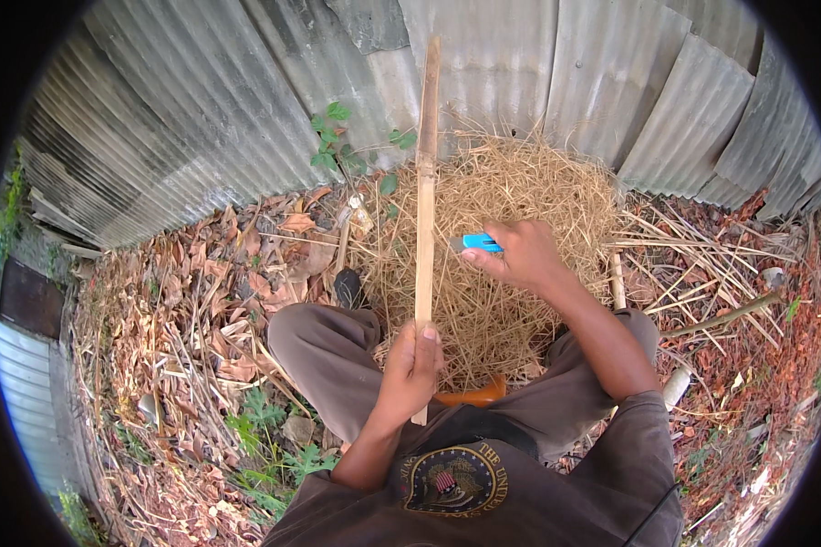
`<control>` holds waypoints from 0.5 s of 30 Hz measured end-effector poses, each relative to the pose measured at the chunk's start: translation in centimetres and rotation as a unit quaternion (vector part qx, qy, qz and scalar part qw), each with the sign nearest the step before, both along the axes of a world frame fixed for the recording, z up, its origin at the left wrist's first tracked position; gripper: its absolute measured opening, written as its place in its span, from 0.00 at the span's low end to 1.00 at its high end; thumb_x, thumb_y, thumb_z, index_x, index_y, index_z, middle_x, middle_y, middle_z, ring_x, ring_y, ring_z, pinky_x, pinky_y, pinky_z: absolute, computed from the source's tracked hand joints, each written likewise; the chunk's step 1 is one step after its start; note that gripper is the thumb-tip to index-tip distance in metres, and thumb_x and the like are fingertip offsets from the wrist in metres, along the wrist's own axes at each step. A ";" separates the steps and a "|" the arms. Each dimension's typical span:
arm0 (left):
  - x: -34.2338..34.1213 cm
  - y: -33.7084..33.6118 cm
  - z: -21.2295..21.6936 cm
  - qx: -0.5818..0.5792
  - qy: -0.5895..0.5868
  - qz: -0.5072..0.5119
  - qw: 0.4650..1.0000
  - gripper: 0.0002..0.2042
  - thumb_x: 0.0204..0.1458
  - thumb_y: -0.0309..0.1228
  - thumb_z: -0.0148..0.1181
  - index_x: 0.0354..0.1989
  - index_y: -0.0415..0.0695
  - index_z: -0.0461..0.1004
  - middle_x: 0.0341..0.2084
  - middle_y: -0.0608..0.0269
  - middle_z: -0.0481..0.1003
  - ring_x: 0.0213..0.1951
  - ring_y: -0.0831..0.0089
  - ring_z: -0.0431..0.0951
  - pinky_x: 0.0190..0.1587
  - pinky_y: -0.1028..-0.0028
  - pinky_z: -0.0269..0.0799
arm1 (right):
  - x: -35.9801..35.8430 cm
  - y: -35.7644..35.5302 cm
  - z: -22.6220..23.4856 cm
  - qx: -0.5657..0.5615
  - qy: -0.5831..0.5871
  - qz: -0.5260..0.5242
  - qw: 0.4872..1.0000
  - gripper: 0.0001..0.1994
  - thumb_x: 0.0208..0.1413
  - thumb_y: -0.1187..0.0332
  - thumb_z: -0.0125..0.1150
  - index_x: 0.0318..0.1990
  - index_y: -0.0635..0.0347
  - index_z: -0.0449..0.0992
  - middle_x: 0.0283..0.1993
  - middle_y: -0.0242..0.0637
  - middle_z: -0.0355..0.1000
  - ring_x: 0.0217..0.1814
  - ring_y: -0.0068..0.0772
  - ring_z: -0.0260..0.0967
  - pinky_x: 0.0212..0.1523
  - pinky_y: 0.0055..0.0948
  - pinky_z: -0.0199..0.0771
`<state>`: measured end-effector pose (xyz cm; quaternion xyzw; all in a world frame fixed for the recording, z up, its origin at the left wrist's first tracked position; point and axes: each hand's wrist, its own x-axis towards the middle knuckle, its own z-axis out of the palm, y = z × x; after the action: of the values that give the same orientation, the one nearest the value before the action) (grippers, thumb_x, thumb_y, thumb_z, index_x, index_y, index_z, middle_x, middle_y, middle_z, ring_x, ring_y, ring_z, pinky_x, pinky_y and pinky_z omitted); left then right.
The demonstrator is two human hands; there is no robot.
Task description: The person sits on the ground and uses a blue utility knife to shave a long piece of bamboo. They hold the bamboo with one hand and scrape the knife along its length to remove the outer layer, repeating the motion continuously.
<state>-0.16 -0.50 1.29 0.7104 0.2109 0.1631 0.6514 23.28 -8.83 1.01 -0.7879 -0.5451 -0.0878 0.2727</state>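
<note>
A long split bamboo strip stands nearly upright in the picture, pointing away from me toward the metal wall. My left hand is closed around its near end, thumb on top, and a short stub sticks out below the fist. To the right of the strip, my right hand grips a blue box cutter. Its short blade points left at the strip, with a small gap between them. Under both lies a heap of pale, thin bamboo shavings, between my bent legs.
A corrugated metal wall curves across the far side. Dry leaves cover the ground at left. Thin sticks lie scattered at right. Something orange sits between my thighs. Green plants grow beside my left knee.
</note>
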 end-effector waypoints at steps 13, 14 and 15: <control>0.5 -2.1 0.0 -0.044 0.044 -0.057 0.996 0.10 0.67 0.34 0.40 0.36 0.41 0.61 0.18 0.72 0.59 0.20 0.84 0.59 0.23 0.79 0.58 | 4.1 1.3 -3.6 0.051 -0.129 -0.065 0.988 0.35 0.46 0.26 0.48 0.19 0.53 0.72 0.10 0.35 0.65 0.13 0.37 0.69 0.15 0.37 0.67; 0.6 -2.4 0.0 -0.042 0.046 -0.057 0.996 0.10 0.67 0.34 0.40 0.36 0.41 0.61 0.18 0.72 0.59 0.20 0.84 0.59 0.23 0.78 0.58 | 4.6 1.6 -4.3 0.058 -0.140 -0.057 0.987 0.35 0.46 0.26 0.48 0.19 0.53 0.73 0.10 0.35 0.65 0.13 0.37 0.69 0.15 0.37 0.67; 0.6 -2.5 0.0 -0.040 0.048 -0.058 0.996 0.10 0.67 0.34 0.40 0.36 0.41 0.60 0.18 0.72 0.59 0.20 0.84 0.59 0.23 0.78 0.58 | 5.3 1.8 -4.8 0.065 -0.151 -0.049 0.985 0.35 0.46 0.26 0.48 0.19 0.53 0.73 0.10 0.35 0.65 0.13 0.37 0.69 0.15 0.37 0.67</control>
<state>0.49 -3.02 1.29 0.7017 0.2064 0.0824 0.6769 28.56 -7.05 -3.79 -0.7717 -0.5343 -0.2545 0.2330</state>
